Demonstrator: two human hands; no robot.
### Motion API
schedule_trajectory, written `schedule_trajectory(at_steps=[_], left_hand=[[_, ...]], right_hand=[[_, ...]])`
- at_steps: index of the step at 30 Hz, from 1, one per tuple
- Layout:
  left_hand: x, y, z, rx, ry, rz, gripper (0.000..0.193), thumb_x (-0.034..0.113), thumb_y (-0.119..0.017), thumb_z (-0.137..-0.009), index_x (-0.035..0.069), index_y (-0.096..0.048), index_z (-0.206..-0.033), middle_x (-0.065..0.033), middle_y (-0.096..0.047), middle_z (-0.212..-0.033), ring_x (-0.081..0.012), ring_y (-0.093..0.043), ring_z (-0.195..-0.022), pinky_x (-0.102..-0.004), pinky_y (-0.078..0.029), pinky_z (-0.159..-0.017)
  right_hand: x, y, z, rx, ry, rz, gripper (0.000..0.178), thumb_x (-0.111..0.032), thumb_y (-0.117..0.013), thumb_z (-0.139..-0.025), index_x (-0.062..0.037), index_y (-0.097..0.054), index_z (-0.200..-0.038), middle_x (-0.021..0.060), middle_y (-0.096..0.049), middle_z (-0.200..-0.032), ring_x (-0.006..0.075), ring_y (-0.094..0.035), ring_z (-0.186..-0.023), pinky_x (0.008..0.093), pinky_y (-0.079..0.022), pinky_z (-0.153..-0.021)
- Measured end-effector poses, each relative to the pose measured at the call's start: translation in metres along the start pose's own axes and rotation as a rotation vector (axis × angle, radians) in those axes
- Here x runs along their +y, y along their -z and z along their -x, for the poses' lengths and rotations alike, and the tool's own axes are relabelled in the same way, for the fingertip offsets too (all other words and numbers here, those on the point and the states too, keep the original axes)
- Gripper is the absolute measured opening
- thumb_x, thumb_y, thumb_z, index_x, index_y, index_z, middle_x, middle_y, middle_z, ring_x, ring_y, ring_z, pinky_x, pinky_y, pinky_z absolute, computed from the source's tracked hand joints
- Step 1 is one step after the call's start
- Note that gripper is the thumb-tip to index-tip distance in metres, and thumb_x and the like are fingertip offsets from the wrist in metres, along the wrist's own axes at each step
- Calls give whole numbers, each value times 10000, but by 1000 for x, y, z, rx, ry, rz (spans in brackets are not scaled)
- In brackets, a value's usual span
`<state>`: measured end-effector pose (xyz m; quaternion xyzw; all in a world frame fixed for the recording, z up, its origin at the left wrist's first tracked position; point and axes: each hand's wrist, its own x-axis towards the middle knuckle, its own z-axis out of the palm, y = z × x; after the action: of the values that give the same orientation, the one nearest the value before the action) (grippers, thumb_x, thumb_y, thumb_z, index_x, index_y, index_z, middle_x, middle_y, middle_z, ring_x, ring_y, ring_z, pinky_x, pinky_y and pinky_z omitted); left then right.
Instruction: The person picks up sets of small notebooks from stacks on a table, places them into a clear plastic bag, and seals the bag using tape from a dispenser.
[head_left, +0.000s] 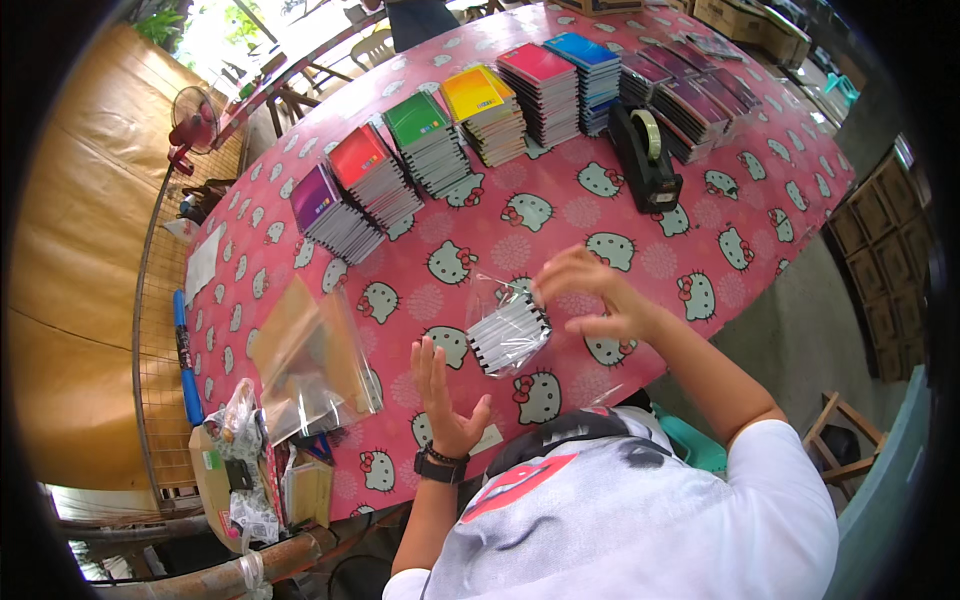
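Presently, findings as follows.
Left hand (443, 392): raised above the table, palm open, fingers spread, holding nothing; a dark watch sits at the wrist.
Right hand (590, 297): open with fingers loosely curled, just beside the bagged bundle; contact cannot be told.
Bagged bundle (508, 331): small notebooks in a clear plastic bag, lying on the pink patterned table (560, 215) between both hands.
Loose clear bags (315, 365): left of the left hand.
Notebook stacks (430, 140): in a row at the far side.
Tape dispenser (645, 155): black, near the stacks.

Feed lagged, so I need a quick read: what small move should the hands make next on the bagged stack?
Probably close both hands onto the bagged stack: left hand hangs open beside it, right hand is open at its far edge, neither gripping.
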<state>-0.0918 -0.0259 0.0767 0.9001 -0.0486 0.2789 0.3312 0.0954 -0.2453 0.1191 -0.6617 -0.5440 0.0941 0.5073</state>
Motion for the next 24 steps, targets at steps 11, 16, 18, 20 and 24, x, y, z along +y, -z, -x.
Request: schedule_trajectory(at_steps=[11, 16, 18, 20, 24], left_hand=[[-11, -7, 7, -175, -54, 8, 774, 192, -676, -654, 47, -357, -1344, -160, -319, -1419, -423, -147, -1350, -530, -164, -1075], [2, 6, -19, -356, -38, -101, 766, 172, -690, -588, 111, -434, -1307, -114, -328, -1425, -404, -125, -1362, -529, -151, -1075], [9, 5, -30, -408, -52, -116, 757, 154, -685, -566, 138, -466, -1290, -96, -334, -1425, -393, -124, -1366, -525, -151, -1076], [13, 1, -35, -439, -68, -81, 750, 133, -677, -550, 162, -492, -1276, -83, -340, -1424, -383, -128, -1368, -519, -153, -1077], [10, -4, -34, -428, -42, -49, 766, 87, -659, -534, 167, -492, -1277, -85, -350, -1416, -385, -172, -1355, -500, -206, -1068]], right_hand=[[-2, -23, 1, -312, -13, 182, 590, -138, -657, -548, -270, -640, -1123, -8, -357, -1430, 385, -188, -1331, 536, -176, -1047], [3, -27, -8, -329, 0, 156, 521, -140, -667, -552, -253, -674, -1061, 70, -371, -1408, 392, -193, -1329, 542, -171, -1041], [7, -33, -15, -327, -4, 85, 487, -141, -667, -553, -216, -685, -1034, 123, -425, -1360, 366, -266, -1310, 496, -188, -1053], [26, -31, -22, -382, -42, -257, 431, -170, -677, -608, -155, -662, -1038, 137, -452, -1333, 325, -364, -1240, 441, -234, -1037], [46, -32, -20, -123, -524, -1133, 357, -254, -611, -803, -45, -571, -1090, 118, -545, -1227, 225, -474, -1142, 338, -320, -987]])
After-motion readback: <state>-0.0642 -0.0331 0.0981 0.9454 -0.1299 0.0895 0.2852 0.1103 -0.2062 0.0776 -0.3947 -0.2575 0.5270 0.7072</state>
